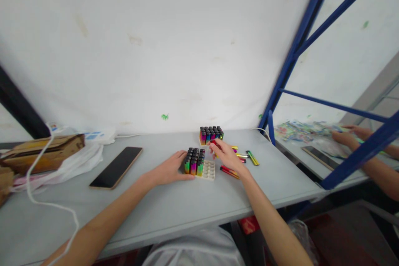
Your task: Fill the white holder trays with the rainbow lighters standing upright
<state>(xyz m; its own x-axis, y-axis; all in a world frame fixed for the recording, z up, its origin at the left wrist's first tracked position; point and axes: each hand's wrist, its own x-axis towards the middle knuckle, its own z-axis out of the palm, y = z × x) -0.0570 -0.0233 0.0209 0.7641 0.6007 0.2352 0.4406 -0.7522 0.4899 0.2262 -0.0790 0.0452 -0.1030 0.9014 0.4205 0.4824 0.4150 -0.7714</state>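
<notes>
A white tray (209, 170) sits at the middle of the table, its left part filled with upright colourful lighters (193, 162) with black tops. Its right part shows bare round slots. My left hand (171, 168) is around the left side of this tray, thumb along the front edge and fingers behind. Above the tray's back right, my right hand (222, 151) is closed in a pinch on a lighter with a red part showing at the fingertips. Several loose lighters (253, 158) lie to the right, one red and yellow (230, 172) just below my right hand.
A second full block of lighters (211, 134) stands behind, near the wall. A phone (116, 168) lies left, beside plastic bags, a cardboard package (43, 153) and a white cable (29, 183). Blue metal frame (280, 79) at right; beyond it, another person's arms (368, 153).
</notes>
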